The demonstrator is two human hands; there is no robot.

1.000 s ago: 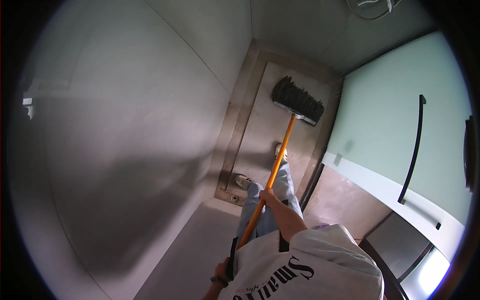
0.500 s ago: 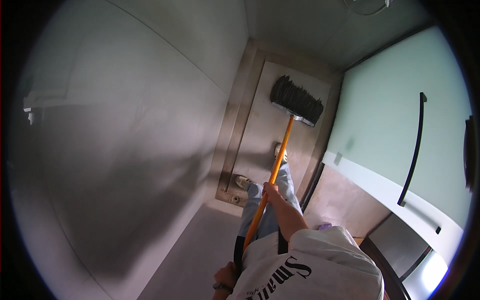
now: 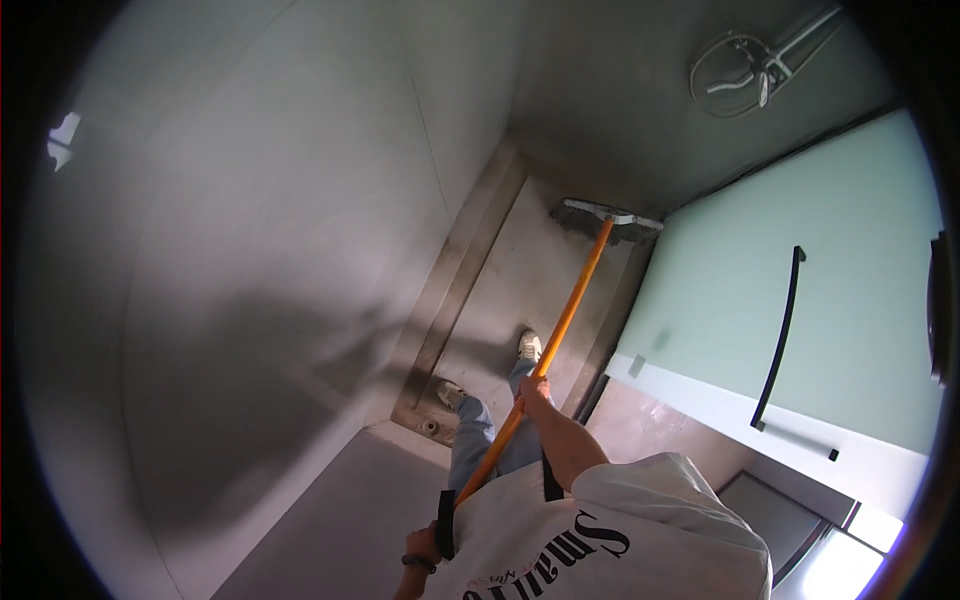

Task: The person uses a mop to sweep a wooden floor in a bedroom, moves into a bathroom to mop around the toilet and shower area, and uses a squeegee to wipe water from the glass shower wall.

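Apparently sweeping: grasping a push broom (image 3: 577,296) in the right hand (image 3: 533,394), with its bristle head (image 3: 640,230) by the far wall (image 3: 600,130). Cannot tell the left hand (image 3: 424,543) grip. Probably calls for pulling nearer.

Shower (image 3: 765,75): fixed to the far wall (image 3: 600,90), ringed by a looped hose (image 3: 693,88).
Door (image 3: 715,270): glazed in pale green frosted glass, fitted with a bowed black handle (image 3: 783,340).
Left wall (image 3: 270,180): darkened low down by a broad shadow (image 3: 265,390).
Drain (image 3: 431,427): set near the left wall's foot.
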